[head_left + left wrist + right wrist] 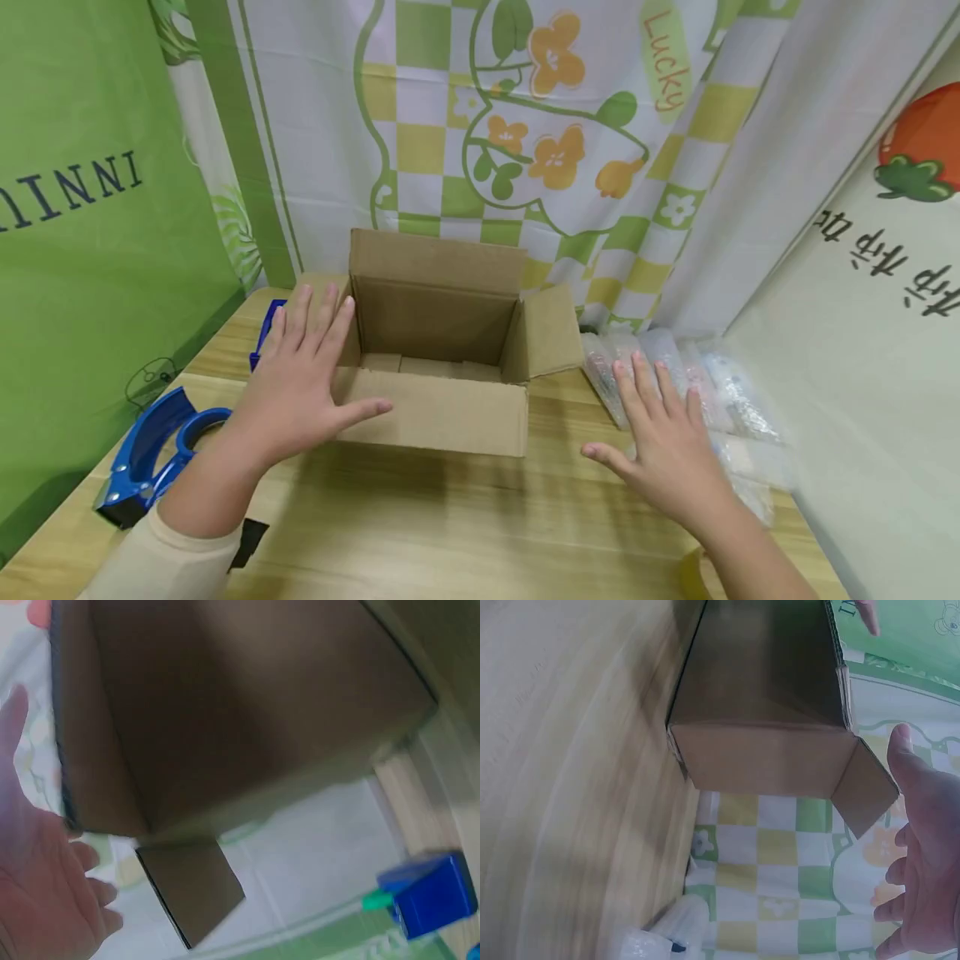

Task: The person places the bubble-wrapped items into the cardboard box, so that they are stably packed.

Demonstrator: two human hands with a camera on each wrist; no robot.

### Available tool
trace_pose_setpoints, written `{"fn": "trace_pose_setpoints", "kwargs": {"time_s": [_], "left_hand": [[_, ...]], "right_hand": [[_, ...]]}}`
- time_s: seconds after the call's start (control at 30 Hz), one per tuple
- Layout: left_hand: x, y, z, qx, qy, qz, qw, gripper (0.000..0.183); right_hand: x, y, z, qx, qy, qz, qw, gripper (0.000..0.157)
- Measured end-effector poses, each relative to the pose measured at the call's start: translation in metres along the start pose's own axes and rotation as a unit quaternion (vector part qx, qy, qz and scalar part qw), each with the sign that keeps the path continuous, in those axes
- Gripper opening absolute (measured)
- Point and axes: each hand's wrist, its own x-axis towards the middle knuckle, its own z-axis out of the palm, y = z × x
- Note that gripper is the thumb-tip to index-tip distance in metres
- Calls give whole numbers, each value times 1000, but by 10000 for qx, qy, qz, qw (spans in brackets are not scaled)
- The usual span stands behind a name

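Observation:
An open-topped cardboard box (442, 412) stands on the wooden table with its flaps spread outward; the inside that shows holds nothing. My left hand (300, 383) is over the left side of the box, fingers straight and spread; whether it touches the cardboard, I cannot tell. Out to the right of the box, my right hand (663, 442) hovers with spread fingers in front of several bubble-wrapped packs (738, 387). Neither hand holds anything. The right wrist view shows the right palm (934, 855) apart from the box's side (765, 761).
A blue tape dispenser (135, 454) lies at the table's left edge. Behind my left hand, part of a blue object (276, 321) shows. A yellowish roll (697, 575) sits by my right forearm, partly hidden. A patterned curtain (427, 108) hangs behind the table (465, 533).

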Motion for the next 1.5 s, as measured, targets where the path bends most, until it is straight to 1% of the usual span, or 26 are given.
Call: {"fn": "trace_pose_setpoints", "kwargs": {"time_s": [0.07,0.13,0.2,0.27,0.33,0.43,0.5,0.57,0.63,0.8,0.87,1.07,1.2,1.27,1.37,1.43,1.5], "left_hand": [[5,-8,2,-129,-210,-60,9997,125],[8,-13,3,-448,-567,-171,9972,128],[9,-16,6,-817,-908,-338,9919,130],[9,-18,7,-1158,-1160,-560,9849,132],[9,-18,9,-1405,-1248,-771,9791,134],[11,-17,10,-1687,-1257,-1039,9721,138],[12,-18,11,-1809,-1274,-1152,9684,139],[12,-19,11,-1850,-1273,-1226,9667,140],[11,-21,12,-1873,-1274,-1297,9653,141],[11,-24,12,-1921,-1192,-1376,9643,140],[12,-25,11,-1969,-1210,-1377,9631,139],[11,-29,10,-2067,-1287,-1412,9596,133],[10,-32,14,-2098,-1219,-1386,9602,132],[9,-34,17,-2119,-1135,-1348,9613,130],[6,-36,22,-2118,-989,-1256,9642,128],[5,-36,25,-2068,-902,-1191,9669,126],[4,-36,25,-2017,-838,-1123,9694,126]], "right_hand": [[2,3,-1,28,36,7,10000,106],[3,7,-3,70,57,37,10000,106],[5,11,-5,171,26,99,9998,106],[6,16,-8,246,-21,181,9995,106],[8,22,-11,334,-42,254,9991,105],[12,32,-16,444,-23,349,9984,105],[14,40,-20,562,7,373,9977,105],[18,48,-23,733,10,404,9965,105],[20,56,-25,907,-76,500,9946,106],[21,78,-28,947,-584,837,9903,106],[19,86,-26,912,-823,832,9889,106],[6,112,-7,1305,-1432,481,9799,102],[-5,127,9,1492,-1727,290,9732,91],[-11,135,18,1551,-1971,269,9677,84],[-20,145,31,1775,-2385,316,9542,81],[-25,149,38,1772,-2579,299,9493,83],[-28,152,43,1713,-2630,271,9491,85]]}}
